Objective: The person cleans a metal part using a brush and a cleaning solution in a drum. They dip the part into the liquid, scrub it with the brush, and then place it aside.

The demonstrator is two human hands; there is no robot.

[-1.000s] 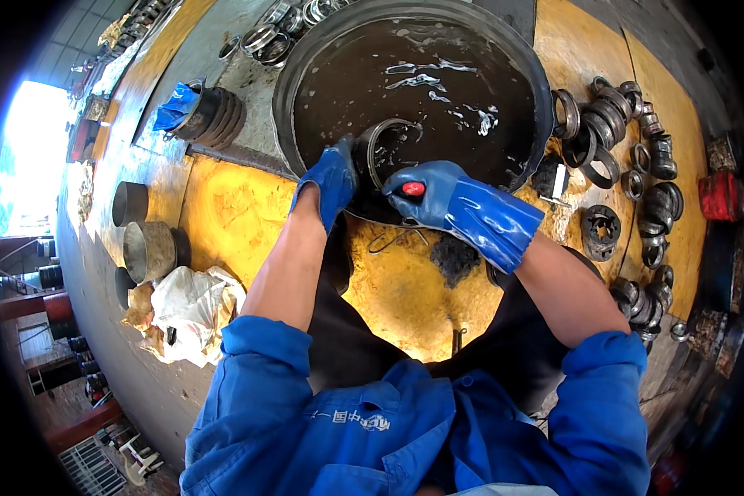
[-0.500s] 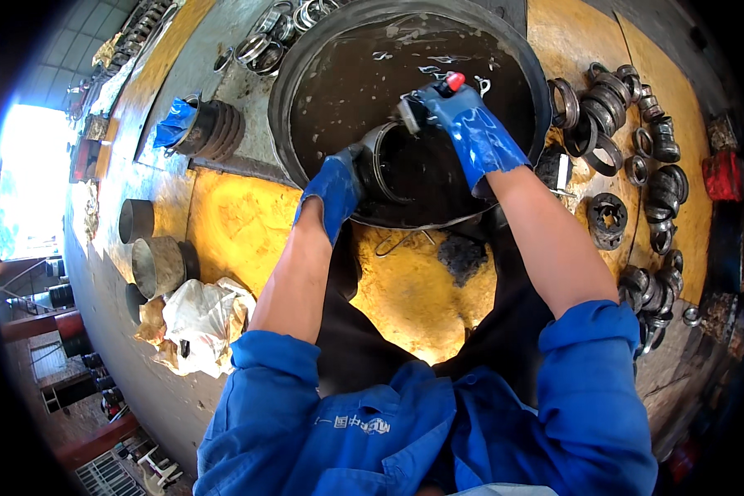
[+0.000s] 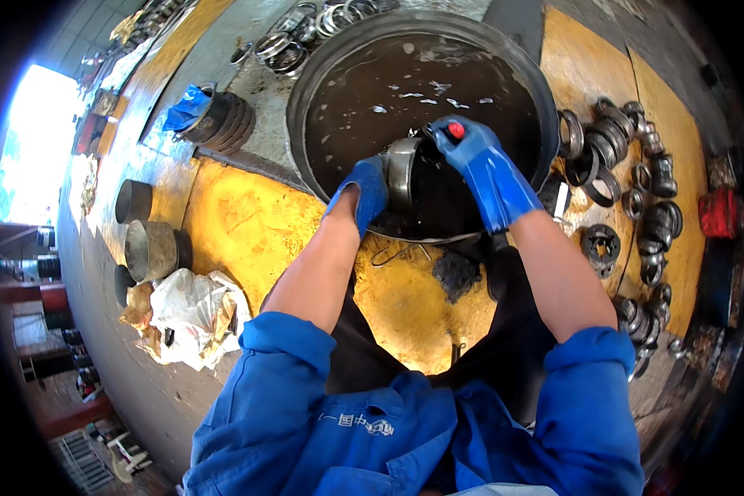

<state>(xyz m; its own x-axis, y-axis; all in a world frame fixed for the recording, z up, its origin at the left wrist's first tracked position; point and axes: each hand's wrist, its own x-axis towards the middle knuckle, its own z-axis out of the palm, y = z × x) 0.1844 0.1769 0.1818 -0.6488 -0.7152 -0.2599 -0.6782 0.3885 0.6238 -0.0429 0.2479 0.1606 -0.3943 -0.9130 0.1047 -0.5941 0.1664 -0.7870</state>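
Observation:
A wide round metal basin (image 3: pixel 547 124) of dark brown liquid stands in front of me. Over its near part, my left hand (image 3: pixel 367 195), in a blue rubber glove, is closed on the left side of a wet metal ring (image 3: pixel 402 175). The ring is tilted, its opening facing right. My right hand (image 3: pixel 471 149), gloved the same way, is closed round a brush with a red handle end (image 3: pixel 456 131). The brush's head is mostly hidden beside the ring's upper edge, so I cannot tell whether they touch.
Several metal rings (image 3: pixel 608 149) and a slotted disc (image 3: pixel 601 250) lie on the right. More rings (image 3: pixel 285 54) sit beyond the basin at left. Left of me are a ringed stack with blue cloth (image 3: pixel 223 124), cylinders (image 3: pixel 150 250) and a plastic bag (image 3: pixel 194 318). A dark rag (image 3: pixel 456 274) lies below the basin.
The ring has turned so that its outer wall shows more. My right hand has shifted down with the brush, whose head is now mostly out of sight. The whole view has shifted slightly.

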